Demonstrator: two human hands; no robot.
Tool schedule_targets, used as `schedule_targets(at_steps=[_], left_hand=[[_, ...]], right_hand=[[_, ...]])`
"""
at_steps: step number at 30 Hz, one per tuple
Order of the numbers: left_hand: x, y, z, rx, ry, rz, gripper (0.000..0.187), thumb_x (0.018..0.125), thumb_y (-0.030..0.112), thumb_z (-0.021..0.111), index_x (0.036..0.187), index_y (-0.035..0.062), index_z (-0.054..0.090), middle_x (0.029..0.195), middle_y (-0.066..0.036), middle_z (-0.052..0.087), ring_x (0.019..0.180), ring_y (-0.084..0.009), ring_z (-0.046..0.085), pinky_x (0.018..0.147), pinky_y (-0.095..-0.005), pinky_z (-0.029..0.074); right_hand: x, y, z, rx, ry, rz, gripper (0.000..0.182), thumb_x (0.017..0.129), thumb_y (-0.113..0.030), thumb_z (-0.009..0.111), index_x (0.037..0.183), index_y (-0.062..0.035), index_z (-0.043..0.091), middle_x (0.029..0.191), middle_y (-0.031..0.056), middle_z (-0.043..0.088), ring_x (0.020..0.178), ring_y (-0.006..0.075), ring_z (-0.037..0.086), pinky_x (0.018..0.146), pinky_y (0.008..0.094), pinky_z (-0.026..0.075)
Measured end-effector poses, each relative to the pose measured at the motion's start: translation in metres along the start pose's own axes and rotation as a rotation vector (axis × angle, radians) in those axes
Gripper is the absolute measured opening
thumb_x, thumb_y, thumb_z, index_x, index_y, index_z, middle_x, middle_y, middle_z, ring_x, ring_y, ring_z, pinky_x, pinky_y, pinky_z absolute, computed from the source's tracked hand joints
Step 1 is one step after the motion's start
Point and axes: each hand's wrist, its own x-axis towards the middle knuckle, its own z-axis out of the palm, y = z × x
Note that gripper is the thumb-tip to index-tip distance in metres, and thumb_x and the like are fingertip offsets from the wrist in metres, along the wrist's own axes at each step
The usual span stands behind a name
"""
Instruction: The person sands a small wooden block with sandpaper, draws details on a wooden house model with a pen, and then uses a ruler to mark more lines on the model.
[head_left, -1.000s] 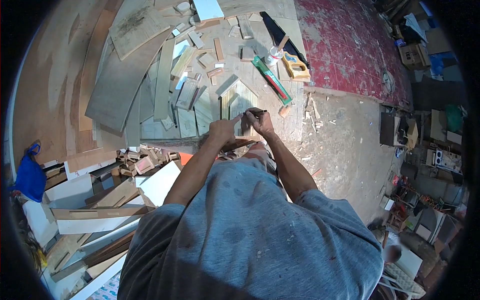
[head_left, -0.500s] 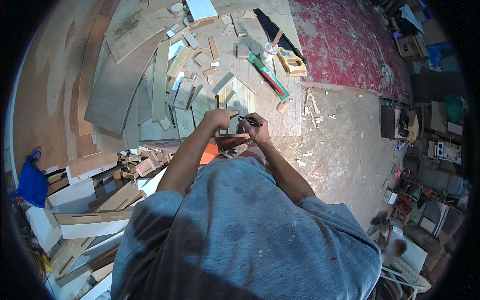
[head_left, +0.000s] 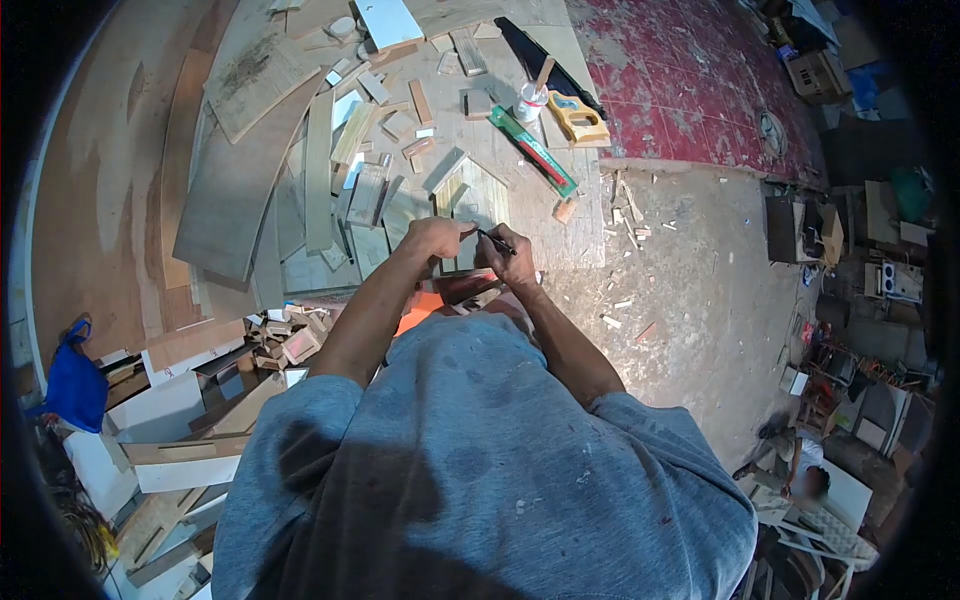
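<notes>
A pale wooden piece with a pointed top lies on the work board in front of me. My left hand is at its left edge, index finger stretched out across the wood and the other fingers curled. In my right hand is a dark pen, pinched and slanted, its tip close to that left fingertip on the wood. The underside of my left hand is hidden.
A green and red package, a yellow-handled saw and a white cup with a stick lie beyond my right hand. Wood offcuts and long boards crowd the left. Another person is at lower right.
The pen has tipped more steeply, its rear end swinging down toward me. My left hand stays at the wood. The person at lower right shows more fully.
</notes>
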Motion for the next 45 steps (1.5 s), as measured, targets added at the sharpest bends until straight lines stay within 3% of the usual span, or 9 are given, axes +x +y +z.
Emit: schedule_targets(at_steps=[14, 18, 22, 25, 28, 29, 32, 40, 45], left_hand=[[-0.009, 0.005, 0.008, 0.036, 0.084, -0.053, 0.088, 0.076, 0.012, 0.063, 0.151, 0.0456, 0.032, 0.126, -0.006, 0.067, 0.11, -0.0258, 0.067, 0.085, -0.0423, 0.055], [-0.037, 0.029, 0.012, 0.051, 0.222, -0.058, 0.082, 0.073, 0.017, 0.068, 0.148, 0.0333, 0.041, 0.103, -0.009, 0.072, 0.094, -0.0281, 0.071, 0.076, -0.0429, 0.057], [-0.025, 0.031, 0.034, -0.049, 0.346, -0.066, 0.076, 0.069, 0.014, 0.074, 0.14, 0.0203, 0.05, 0.1, -0.012, 0.072, 0.091, -0.0292, 0.071, 0.073, -0.0431, 0.058], [-0.02, 0.045, 0.054, -0.015, 0.58, -0.105, 0.02, 0.082, 0.013, 0.063, 0.099, 0.0132, 0.074, 0.088, -0.007, 0.074, 0.082, -0.0248, 0.073, 0.065, -0.0395, 0.058], [-0.016, 0.06, 0.06, -0.073, 0.65, -0.18, 0.022, 0.087, 0.014, 0.059, 0.103, 0.0124, 0.073, 0.089, -0.007, 0.074, 0.08, -0.0246, 0.073, 0.064, -0.0384, 0.058], [-0.013, 0.063, 0.057, -0.096, 0.503, -0.209, 0.07, 0.079, 0.014, 0.064, 0.147, 0.0129, 0.045, 0.088, -0.008, 0.071, 0.085, -0.0266, 0.071, 0.069, -0.0417, 0.057], [0.007, 0.069, 0.073, -0.192, 0.614, -0.289, 0.066, 0.084, 0.014, 0.058, 0.149, 0.014, 0.043, 0.087, -0.008, 0.071, 0.083, -0.0265, 0.071, 0.067, -0.0405, 0.057], [-0.001, 0.079, 0.077, -0.337, 0.69, -0.368, 0.052, 0.091, 0.013, 0.051, 0.143, 0.0157, 0.05, 0.084, -0.01, 0.07, 0.081, -0.0288, 0.072, 0.067, -0.0423, 0.057], [0.002, 0.093, 0.073, -0.358, 0.682, -0.486, 0.022, 0.095, 0.017, 0.051, 0.108, 0.0172, 0.069, 0.089, -0.005, 0.073, 0.083, -0.0234, 0.073, 0.066, -0.0378, 0.057]], right_hand=[[0.003, 0.009, 0.0, -0.023, 0.019, -0.009, 0.011, 0.093, -0.008, 0.063, 0.089, 0.002, 0.061, 0.072, 0.0069, 0.067, 0.069, 0.0131, 0.065, 0.06, 0.0305, 0.051], [0.029, -0.004, -0.01, 0.039, 0.108, -0.021, 0.011, 0.09, -0.006, 0.064, 0.097, 0.0024, 0.067, 0.082, 0.0082, 0.07, 0.079, 0.0125, 0.066, 0.073, 0.0283, 0.053], [0.085, -0.013, -0.027, 0.055, -0.277, 0.247, 0.022, 0.091, -0.011, 0.068, 0.104, 0.0074, 0.067, 0.09, 0.0115, 0.072, 0.071, 0.0174, 0.067, 0.069, 0.0302, 0.055], [0.121, -0.02, -0.02, -0.332, -0.5, 0.05, 0.022, 0.091, -0.015, 0.067, 0.099, 0.0056, 0.068, 0.085, 0.0168, 0.071, 0.069, 0.0225, 0.065, 0.067, 0.0352, 0.053], [0.145, -0.013, -0.007, -0.574, -0.73, -0.167, 0.029, 0.09, -0.025, 0.066, 0.092, 0.0038, 0.069, 0.081, 0.0225, 0.068, 0.073, 0.0326, 0.066, 0.069, 0.0417, 0.051], [0.15, -0.012, -0.003, -0.661, -0.849, -0.185, 0.031, 0.09, -0.027, 0.066, 0.091, 0.0036, 0.069, 0.08, 0.0222, 0.068, 0.074, 0.0342, 0.067, 0.07, 0.0426, 0.051], [0.156, -0.023, 0.003, -0.784, -1.031, -0.241, 0.033, 0.09, -0.031, 0.067, 0.091, 0.0019, 0.07, 0.081, 0.0215, 0.07, 0.077, 0.0359, 0.068, 0.071, 0.0442, 0.051], [0.163, -0.02, 0.007, -0.667, -1.159, -0.112, 0.029, 0.087, -0.027, 0.069, 0.083, 0.0023, 0.068, 0.08, 0.021, 0.068, 0.078, 0.0394, 0.066, 0.071, 0.0461, 0.05], [0.161, -0.003, 0.004, -0.551, -1.172, -0.13, 0.022, 0.086, -0.02, 0.068, 0.087, 0.0021, 0.066, 0.081, 0.0208, 0.067, 0.077, 0.0389, 0.066, 0.07, 0.0446, 0.051]])
